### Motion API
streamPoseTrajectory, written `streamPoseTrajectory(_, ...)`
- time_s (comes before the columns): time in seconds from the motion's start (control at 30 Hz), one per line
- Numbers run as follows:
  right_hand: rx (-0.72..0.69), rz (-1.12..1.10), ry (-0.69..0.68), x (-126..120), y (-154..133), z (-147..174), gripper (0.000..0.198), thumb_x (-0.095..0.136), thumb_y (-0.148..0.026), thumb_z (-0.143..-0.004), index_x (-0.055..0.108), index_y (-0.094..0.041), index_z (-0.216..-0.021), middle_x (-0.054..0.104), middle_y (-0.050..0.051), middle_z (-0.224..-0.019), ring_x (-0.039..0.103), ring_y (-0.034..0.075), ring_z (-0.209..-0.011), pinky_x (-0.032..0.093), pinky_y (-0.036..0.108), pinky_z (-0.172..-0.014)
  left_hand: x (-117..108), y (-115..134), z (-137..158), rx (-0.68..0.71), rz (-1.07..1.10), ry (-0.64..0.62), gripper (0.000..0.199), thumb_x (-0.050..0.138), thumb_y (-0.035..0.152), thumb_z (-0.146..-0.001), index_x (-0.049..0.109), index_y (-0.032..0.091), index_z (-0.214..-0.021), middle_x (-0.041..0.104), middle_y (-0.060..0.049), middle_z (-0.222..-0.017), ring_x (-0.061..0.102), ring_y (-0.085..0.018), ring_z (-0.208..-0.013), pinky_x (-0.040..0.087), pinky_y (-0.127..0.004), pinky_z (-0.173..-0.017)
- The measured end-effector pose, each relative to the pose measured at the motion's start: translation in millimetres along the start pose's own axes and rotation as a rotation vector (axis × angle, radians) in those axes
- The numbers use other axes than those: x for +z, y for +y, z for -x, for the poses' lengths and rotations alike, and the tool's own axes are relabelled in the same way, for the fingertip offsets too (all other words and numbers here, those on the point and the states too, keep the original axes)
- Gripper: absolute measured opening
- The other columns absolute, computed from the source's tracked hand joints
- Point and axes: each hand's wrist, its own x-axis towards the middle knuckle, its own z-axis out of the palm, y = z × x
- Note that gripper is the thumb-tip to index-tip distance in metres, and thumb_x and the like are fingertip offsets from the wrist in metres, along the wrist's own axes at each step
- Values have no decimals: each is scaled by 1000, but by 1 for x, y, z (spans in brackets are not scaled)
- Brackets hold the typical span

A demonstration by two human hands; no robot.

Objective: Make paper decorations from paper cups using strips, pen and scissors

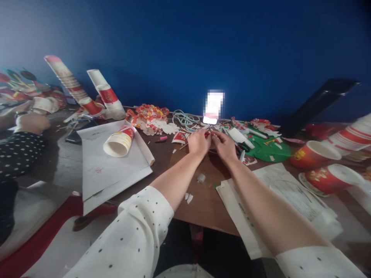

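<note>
My left hand [198, 143] and my right hand [225, 146] meet above the brown table [199, 214], their fingers pinched close together. A little red and white shows at the fingertips, but most of what they hold is hidden. Just behind the hands a lit phone [210, 120] stands against the wall, its screen blurred out. Beside my left hand lies a red-and-white printed paper piece [179, 137]. A green round sheet [274, 148] with white scraps on it is to the right of my right hand. Small white scraps [189, 199] lie nearer me.
Left: a paper cup [116, 146] lies on white sheets [107, 185]; stacked cups [68, 79] lean behind. A co-worker's hand [33, 122] is far left. Cut paper pieces [153, 114] and a pale cord [185, 119] lie near the wall. Right: red cups [330, 179] and papers [282, 181].
</note>
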Motion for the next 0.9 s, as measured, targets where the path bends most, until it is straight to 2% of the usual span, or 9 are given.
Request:
streamPoseTrajectory(0.13,-11,23,9,0,0,0,33,59,-41,-83,76,-20,-102,76,7,-106,68,26,-103,49,44,-98,0,1,1,32,-50,5,25,54,29,-92,72,20,-106,73,-10,-105,64,-26,-104,42,-36,-98)
streamPoseTrajectory(0.37,-14,107,5,-2,0,1,32,57,-37,-84,77,-21,-102,76,7,-107,68,26,-103,48,45,-99,0,0,3,73,-101,-12,26,53,28,-93,73,21,-107,72,-12,-109,62,-28,-109,38,-41,-102)
streamPoseTrajectory(0.57,66,192,6,-2,-1,-1,31,56,-35,-83,78,-19,-99,78,7,-96,69,26,-92,51,42,-90,1,0,2,95,-147,-68,30,52,28,-92,71,21,-113,71,-13,-114,61,-30,-110,39,-44,-101)
streamPoseTrajectory(0.9,141,273,-5,-5,-3,-1,36,56,-33,-83,77,-15,-106,77,8,-92,68,25,-87,51,37,-84,-3,2,4,104,-214,-135,33,47,28,-93,69,23,-118,71,-8,-119,60,-26,-113,42,-40,-100)
